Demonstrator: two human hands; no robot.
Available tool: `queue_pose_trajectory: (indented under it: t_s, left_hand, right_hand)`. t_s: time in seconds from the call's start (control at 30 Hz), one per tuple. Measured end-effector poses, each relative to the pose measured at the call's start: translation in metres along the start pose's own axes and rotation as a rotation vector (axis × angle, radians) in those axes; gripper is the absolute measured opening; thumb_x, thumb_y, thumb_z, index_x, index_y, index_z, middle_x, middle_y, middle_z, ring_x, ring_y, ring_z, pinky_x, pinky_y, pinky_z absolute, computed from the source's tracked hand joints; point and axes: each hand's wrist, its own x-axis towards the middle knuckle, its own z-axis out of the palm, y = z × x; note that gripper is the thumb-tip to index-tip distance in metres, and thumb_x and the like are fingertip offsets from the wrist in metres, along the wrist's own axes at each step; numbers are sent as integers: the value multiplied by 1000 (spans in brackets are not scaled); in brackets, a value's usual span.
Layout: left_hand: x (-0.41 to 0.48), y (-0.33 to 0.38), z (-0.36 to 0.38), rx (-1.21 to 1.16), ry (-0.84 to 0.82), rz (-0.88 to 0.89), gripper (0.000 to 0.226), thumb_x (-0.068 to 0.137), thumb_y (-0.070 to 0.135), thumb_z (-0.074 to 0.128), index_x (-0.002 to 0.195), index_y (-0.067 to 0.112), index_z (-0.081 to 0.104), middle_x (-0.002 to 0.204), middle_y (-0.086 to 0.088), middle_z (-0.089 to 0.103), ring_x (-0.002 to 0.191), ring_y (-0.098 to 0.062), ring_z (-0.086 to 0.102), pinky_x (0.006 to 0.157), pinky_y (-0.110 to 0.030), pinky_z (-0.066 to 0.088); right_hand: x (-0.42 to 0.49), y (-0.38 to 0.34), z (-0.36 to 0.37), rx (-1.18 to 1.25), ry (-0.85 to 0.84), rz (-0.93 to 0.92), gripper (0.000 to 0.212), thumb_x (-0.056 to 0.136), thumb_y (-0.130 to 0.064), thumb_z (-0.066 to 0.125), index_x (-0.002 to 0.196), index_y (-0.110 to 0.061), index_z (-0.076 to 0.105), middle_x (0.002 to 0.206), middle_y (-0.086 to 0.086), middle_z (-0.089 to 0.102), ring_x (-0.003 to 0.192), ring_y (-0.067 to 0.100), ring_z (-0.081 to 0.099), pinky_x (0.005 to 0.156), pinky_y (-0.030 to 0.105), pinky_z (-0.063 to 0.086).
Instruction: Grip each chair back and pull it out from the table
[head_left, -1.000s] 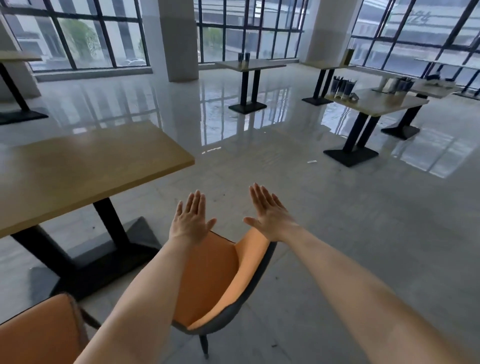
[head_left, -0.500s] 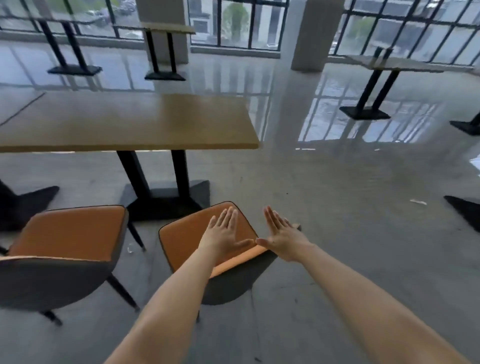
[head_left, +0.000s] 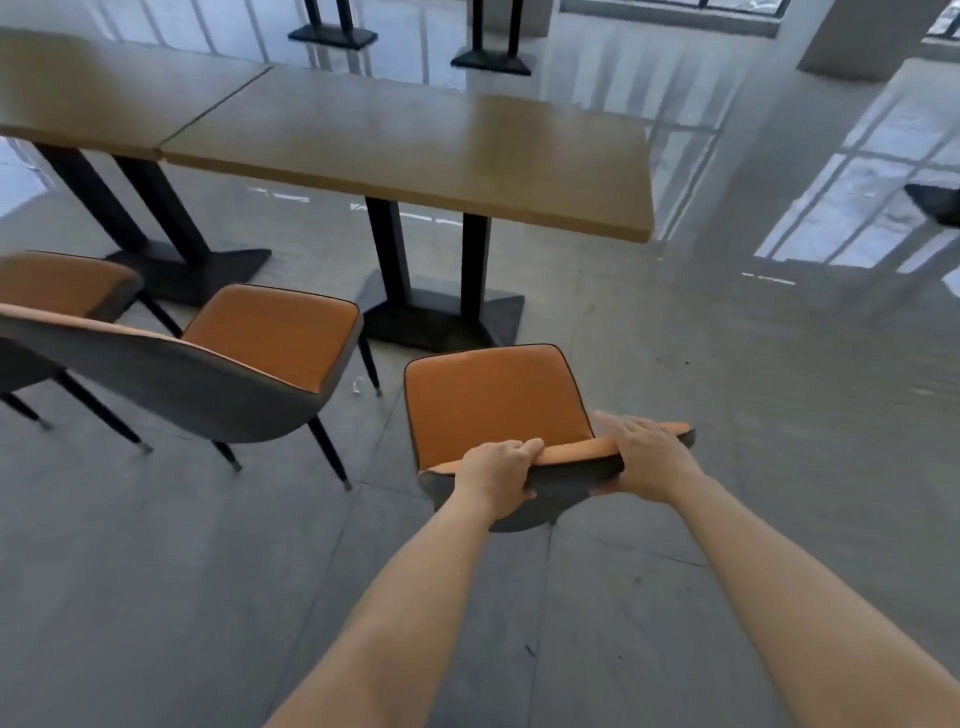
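An orange-seated chair (head_left: 493, 400) with a dark grey shell stands on the floor just in front of me, its seat facing a wooden table (head_left: 415, 150). My left hand (head_left: 501, 470) grips the top edge of its backrest on the left, fingers curled over the orange rim. On the right end of the same backrest, my right hand (head_left: 647, 457) grips it, with fingers lying over the top and the thumb behind the shell.
A second orange chair (head_left: 270, 338) stands to the left, with a third chair (head_left: 57, 280) beyond it. A second wooden table (head_left: 104, 88) joins the first on the left. The tables rest on black pedestal bases (head_left: 441, 312). Glossy grey floor spreads to the right.
Both hands were open and hovering above the chair; now they have come down and gripped its backrest. The view has swung left and down toward the tables.
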Motion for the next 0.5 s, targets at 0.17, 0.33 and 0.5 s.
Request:
queue_pose_trajectory:
  t_s: [0.17,0.33,0.5]
  left_hand:
    - [0,-9,2,60,38,94,55,91,26,56,139,17,32,127,-8,58,105,-31,61,84,-41,52]
    - [-1,-23,3,93,64,135,56,93,27,53,143,18,28,133,-5,54,109,-28,59,88,-38,50]
    - [-2,-60,-5,103,31,112,57,92,26,55,142,18,30,139,-3,50,117,-26,56,97,-39,47]
  right_hand:
    - [9,10,0,-168,23,-26,68,76,-50,68,132,-20,44,133,1,54,120,20,51,101,31,38]
    - [7,-1,4,-206,147,-48,50,80,-51,62,118,-19,53,117,2,62,106,22,59,87,30,45]
    - [16,-28,7,-186,209,-87,49,79,-54,61,104,-12,56,106,5,66,94,25,63,77,32,48]
